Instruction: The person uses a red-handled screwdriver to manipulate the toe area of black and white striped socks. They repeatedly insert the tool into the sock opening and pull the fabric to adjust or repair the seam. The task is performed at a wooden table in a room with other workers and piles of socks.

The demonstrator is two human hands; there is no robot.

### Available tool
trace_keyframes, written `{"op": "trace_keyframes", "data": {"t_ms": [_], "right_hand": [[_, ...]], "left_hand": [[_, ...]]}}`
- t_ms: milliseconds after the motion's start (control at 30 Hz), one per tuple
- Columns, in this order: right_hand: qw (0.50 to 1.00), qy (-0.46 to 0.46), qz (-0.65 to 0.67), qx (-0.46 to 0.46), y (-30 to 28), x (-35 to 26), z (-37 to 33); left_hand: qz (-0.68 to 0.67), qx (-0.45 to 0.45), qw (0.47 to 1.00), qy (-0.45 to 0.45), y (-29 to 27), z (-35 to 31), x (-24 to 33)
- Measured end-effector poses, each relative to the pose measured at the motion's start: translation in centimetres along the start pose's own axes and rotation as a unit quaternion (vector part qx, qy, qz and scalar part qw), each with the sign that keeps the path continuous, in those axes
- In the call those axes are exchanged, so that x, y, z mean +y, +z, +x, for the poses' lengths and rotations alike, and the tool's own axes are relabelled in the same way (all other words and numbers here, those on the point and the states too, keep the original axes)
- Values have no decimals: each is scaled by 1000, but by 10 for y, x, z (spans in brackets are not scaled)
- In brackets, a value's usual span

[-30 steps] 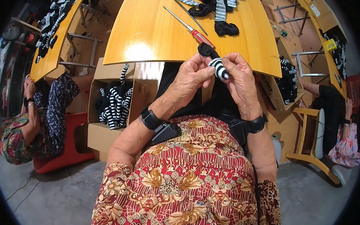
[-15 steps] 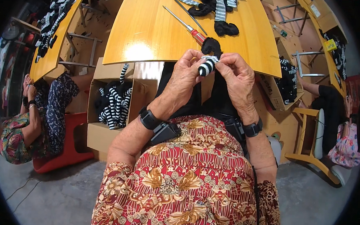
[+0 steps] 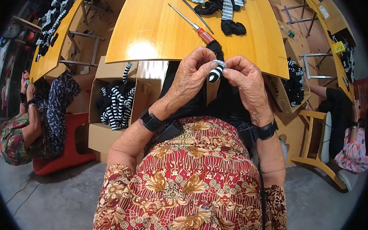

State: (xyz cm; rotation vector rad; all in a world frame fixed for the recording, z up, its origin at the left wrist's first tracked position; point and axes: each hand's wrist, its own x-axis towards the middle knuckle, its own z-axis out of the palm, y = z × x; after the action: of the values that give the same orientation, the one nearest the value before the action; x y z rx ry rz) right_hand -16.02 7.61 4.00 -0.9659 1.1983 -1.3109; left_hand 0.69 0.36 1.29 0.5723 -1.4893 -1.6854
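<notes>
A black-and-white striped knitted sock (image 3: pixel 215 75) is pinched at the table's near edge, its rounded striped end toward me and a black part trailing away over the tabletop. My left hand (image 3: pixel 194 69) closes thumb and fingers on its left side. Opposite it, my right hand (image 3: pixel 245 75) grips the pale rolled rim with thumb and forefinger. Just beyond the sock lies a screwdriver (image 3: pixel 205 36) with a red handle, its shaft pointing away to the left. The black part of the sock touches or overlaps the handle's end.
On the yellow table (image 3: pixel 155 30) are a thin dark rod (image 3: pixel 197 13) and grey-striped socks (image 3: pixel 227 11). A cardboard box (image 3: pixel 102 133) of striped socks stands below left, another box (image 3: pixel 278 93) below right. Co-workers sit at both sides, one on a red chair (image 3: pixel 67 150).
Both hands have shifted slightly right and nearer with the sock. Its striped end now shows shorter, and the black part is drawn straighter.
</notes>
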Motion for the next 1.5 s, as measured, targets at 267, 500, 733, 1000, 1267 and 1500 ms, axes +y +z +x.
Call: {"op": "trace_keyframes", "data": {"t_ms": [267, 500, 733, 1000, 1267, 1500], "right_hand": [[969, -82, -221, 80, 19, -7, 1], [982, -52, -167, 70, 13, -3, 5], [995, -51, -66, 60, 9, 12, 4], [988, -48, -137, 53, 14, -14, -9], [996, -33, -78, 23, 12, -16, -10], [999, -28, 13, -20, 6, 5, -5]], "left_hand": [[-26, 40, 999, -10, 1, -2, -5], [-218, 14, 974, -65, -3, -2, -13], [-264, -78, 951, -141, 0, -9, -4], [-26, -46, 996, -76, -7, -13, 19], [-37, -67, 996, -45, -16, -7, 17], [-117, -4, 992, -48, -11, -8, 16]]}}
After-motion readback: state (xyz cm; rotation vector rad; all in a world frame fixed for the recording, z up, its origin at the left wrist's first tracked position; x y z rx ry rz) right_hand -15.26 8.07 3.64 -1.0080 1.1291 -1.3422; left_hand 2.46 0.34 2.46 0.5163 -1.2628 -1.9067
